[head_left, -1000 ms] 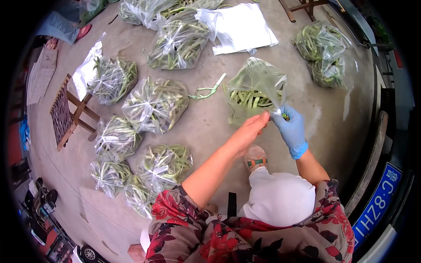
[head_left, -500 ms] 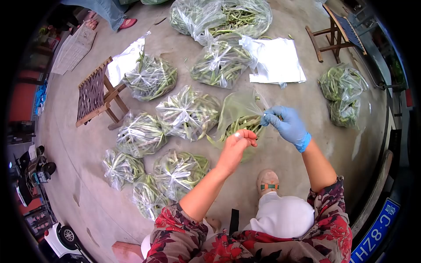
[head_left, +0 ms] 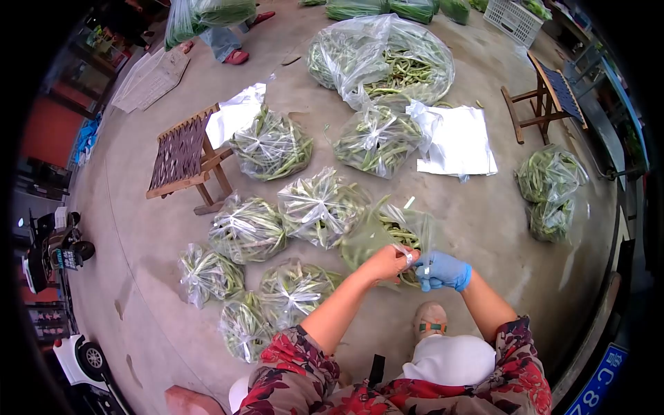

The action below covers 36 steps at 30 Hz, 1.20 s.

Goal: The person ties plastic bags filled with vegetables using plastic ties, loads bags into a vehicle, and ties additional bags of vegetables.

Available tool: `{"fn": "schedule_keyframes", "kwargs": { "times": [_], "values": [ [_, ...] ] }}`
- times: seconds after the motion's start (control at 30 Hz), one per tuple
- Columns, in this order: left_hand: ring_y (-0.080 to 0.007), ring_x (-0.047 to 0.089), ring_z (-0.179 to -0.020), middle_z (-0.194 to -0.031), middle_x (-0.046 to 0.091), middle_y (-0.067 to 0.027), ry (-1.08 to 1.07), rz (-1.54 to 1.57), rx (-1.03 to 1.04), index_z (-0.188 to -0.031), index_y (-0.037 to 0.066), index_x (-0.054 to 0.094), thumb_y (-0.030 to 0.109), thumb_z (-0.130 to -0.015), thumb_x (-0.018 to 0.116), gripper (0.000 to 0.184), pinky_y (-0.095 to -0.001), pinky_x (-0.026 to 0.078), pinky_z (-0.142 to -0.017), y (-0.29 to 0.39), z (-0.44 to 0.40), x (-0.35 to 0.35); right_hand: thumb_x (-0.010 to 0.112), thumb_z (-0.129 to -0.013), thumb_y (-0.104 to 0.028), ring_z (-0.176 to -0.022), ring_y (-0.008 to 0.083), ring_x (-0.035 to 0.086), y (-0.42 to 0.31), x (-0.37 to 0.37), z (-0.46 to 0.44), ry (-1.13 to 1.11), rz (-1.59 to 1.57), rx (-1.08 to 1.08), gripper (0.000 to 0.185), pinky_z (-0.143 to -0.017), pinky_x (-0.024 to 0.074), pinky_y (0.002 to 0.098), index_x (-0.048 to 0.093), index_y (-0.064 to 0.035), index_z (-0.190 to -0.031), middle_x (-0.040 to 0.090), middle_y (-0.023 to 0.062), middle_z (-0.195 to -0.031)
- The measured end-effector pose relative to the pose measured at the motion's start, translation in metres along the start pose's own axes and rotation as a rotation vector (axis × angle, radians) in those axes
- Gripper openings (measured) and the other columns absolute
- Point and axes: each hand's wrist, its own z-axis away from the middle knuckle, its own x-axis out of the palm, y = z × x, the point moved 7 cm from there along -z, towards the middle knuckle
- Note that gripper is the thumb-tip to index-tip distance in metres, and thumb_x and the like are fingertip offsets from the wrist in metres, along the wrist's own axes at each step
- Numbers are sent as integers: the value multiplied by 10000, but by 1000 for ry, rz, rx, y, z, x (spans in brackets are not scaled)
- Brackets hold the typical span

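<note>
A clear plastic bag (head_left: 366, 238) with green bean pods inside hangs in front of me above the concrete floor. My bare left hand (head_left: 393, 264) pinches the bag's edge on its near side. Close to its right, my right hand (head_left: 444, 271) in a blue glove has its fingers closed on the bag's right edge. The two hands are a small gap apart. Just left of the held bag lies a closed bag of beans (head_left: 323, 207), and a further closed bag (head_left: 294, 294) lies below it.
Several more tied bean bags (head_left: 247, 228) lie to the left. Beyond are a large open bag (head_left: 387, 59), flat white bags (head_left: 456, 140), a left folding stool (head_left: 183, 153) and a right one (head_left: 546, 97). Two stacked bags (head_left: 550, 190) sit right. A person (head_left: 221, 45) stands at the back.
The view has tilted up, so more of the far floor shows. My left hand has come up to the bag's edge, and my gloved right hand has turned inward beside it.
</note>
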Motion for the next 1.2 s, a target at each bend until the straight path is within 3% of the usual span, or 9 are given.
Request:
{"fn": "schedule_keyframes", "kwargs": {
  "times": [0.2, 0.4, 0.57, 0.77, 0.83, 1.0, 1.03, 1.13, 1.2],
  "values": [
    [-111, 526, -796, -934, 591, -57, -31, 31, 90, -1104, 5, 549, 377, -744, 683, 535, -250, 429, -698, -2, -9, 14, 635, -749, -201, -507, 50, 466, -4, 12, 5, 101, 71, -77, 309, -414, 344, 199, 589, -77, -1028, 603, 45, -695],
    [-97, 542, -811, -921, 614, -50, -32, 110, 141, -1052, 13, 586, 282, -740, 702, 428, -238, 427, -710, -9, -16, 15, 691, -692, -219, -733, 69, 533, -12, 17, 11, 369, 124, -162, 301, -646, 438, 220, 632, -39, -926, 617, 25, -763],
    [-95, 548, -731, -842, 625, -36, 62, 81, 110, -962, 12, 618, 234, -723, 718, 341, -243, 434, -646, -12, -18, 15, 707, -669, -239, -696, 83, 524, 7, 2, 3, 458, 209, -152, 288, -650, 440, 249, 642, -19, -843, 615, 32, -753],
    [-99, 551, -642, -727, 620, -22, 340, -428, 164, -852, 4, 633, 199, -729, 693, 239, -256, 426, -566, -7, -20, -8, 673, -684, -246, -598, 92, 483, 25, -15, 1, 578, 294, -77, 272, -569, 411, 266, 637, -5, -804, 590, 43, -659],
    [-143, 603, -707, -814, 628, -71, 302, 59, 96, -848, -13, 590, 107, -812, 585, 126, -247, 484, -633, -27, -24, -16, 617, -728, -247, -548, 89, 460, 18, -37, 10, 726, 358, -200, 245, -498, 380, 257, 624, -4, -749, 549, 35, -590],
    [-237, 576, -911, -828, 599, -80, 260, 1251, 295, -849, 23, 512, 101, -866, 469, 91, -374, 414, -925, -52, -24, -25, 508, -807, -191, -460, 41, 353, 66, -66, -16, 493, -861, -313, 153, -380, 260, 215, 543, -49, -763, 484, 5, -618],
    [-216, 552, -794, -702, 535, -43, 350, 1470, 233, -773, 51, 483, 127, -869, 425, 135, -387, 401, -896, -60, -26, -22, 501, -813, -169, -451, 35, 336, 71, -66, -22, 419, -918, -354, 123, -378, 258, 210, 523, -51, -839, 497, 11, -674],
    [-142, 340, -553, -550, 333, 4, 223, 1583, 304, -708, 80, 433, 189, -873, 418, 198, -292, 365, -681, -64, -37, -14, 518, -803, -179, -462, 44, 355, 48, -57, -18, 383, -424, -311, 135, -386, 273, 218, 536, -54, -754, 505, 20, -682],
    [-113, 247, -453, -485, 243, 25, 133, 1490, 309, -687, 91, 417, 216, -873, 423, 224, -260, 347, -589, -61, -40, -12, 528, -795, -182, -448, 54, 350, 24, -65, -16, 638, 266, -545, 162, -379, 272, 225, 535, -59, -691, 498, 15, -645]
  ]
}}
